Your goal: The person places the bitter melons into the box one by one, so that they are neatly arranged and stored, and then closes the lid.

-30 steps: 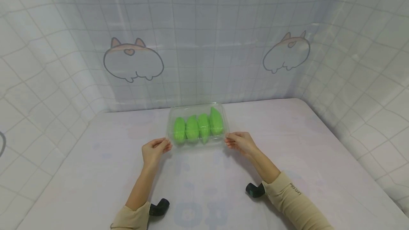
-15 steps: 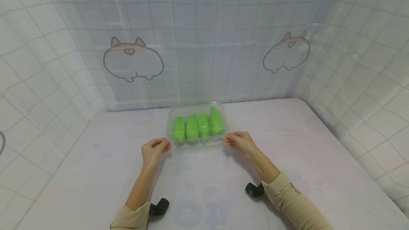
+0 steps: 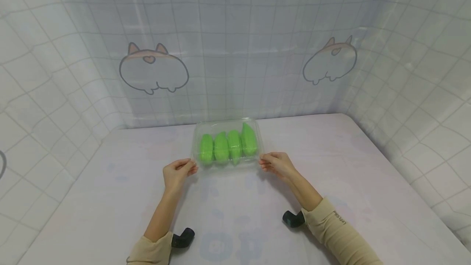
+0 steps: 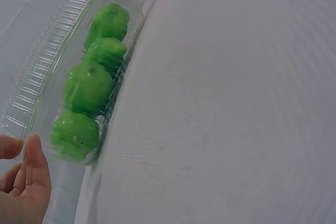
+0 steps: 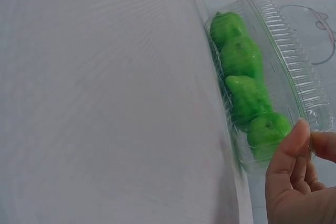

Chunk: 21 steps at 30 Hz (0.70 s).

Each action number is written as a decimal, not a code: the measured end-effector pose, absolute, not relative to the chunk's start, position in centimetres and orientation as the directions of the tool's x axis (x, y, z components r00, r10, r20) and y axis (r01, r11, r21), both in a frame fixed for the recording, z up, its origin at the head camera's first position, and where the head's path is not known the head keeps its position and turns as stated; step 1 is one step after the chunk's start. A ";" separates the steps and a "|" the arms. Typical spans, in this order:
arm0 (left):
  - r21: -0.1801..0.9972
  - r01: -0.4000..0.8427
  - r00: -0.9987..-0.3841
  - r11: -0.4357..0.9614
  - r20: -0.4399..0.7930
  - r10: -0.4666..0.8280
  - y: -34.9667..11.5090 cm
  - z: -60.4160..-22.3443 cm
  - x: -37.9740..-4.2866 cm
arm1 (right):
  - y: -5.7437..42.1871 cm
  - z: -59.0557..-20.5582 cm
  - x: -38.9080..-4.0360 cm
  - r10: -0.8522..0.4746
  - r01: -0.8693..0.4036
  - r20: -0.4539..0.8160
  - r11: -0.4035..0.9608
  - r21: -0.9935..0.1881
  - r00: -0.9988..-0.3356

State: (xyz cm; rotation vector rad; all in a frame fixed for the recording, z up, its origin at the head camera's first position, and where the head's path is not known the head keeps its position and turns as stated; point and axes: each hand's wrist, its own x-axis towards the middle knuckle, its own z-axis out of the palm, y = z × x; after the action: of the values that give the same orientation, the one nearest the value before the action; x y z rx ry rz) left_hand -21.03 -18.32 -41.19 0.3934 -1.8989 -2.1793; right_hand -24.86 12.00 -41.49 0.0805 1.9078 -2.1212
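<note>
A clear plastic clamshell box [image 3: 220, 126] lies at the far middle of the table with its lid down. Several bright green, elongated, gourd-like vegetables [image 3: 221, 147] lie side by side inside it. My left hand [image 3: 177, 174] pinches the box's front left corner between thumb and fingers. At the front right corner, my right hand [image 3: 278, 164] pinches the rim the same way. The left wrist view shows the ribbed lid [image 4: 47, 51] over the vegetables. Thumb and index finger of the right hand [image 5: 294, 182] meet at the rim in the right wrist view.
The box stands near the back edge of the pale cloth-covered table [image 3: 228, 199]. Behind it hangs a grid-patterned curtain [image 3: 235, 52] with cartoon animal drawings; more of it closes off both sides. Black wrist mounts [image 3: 183, 238] stick out from both sleeves.
</note>
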 end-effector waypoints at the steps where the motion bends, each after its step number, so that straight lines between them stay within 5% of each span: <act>1: 0.990 -0.006 -0.938 -0.139 -0.054 -0.343 -18.3 -41.2 -21.0 | 12.0 -41.5 -24.9 -0.173 0.249 -0.232 -0.085 -0.965 -0.957; 21: 0.993 0.006 -0.931 -0.117 -0.037 -0.362 -18.3 -41.4 -20.9 | 11.5 -41.2 -24.9 -0.143 0.216 -0.211 -0.019 -0.976 -0.967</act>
State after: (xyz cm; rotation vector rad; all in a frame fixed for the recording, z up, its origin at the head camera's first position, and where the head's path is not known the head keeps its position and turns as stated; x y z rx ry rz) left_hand -20.91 -18.33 -41.42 0.3970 -1.9015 -2.1404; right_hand -24.87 11.50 -41.22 0.0773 2.0074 -2.0772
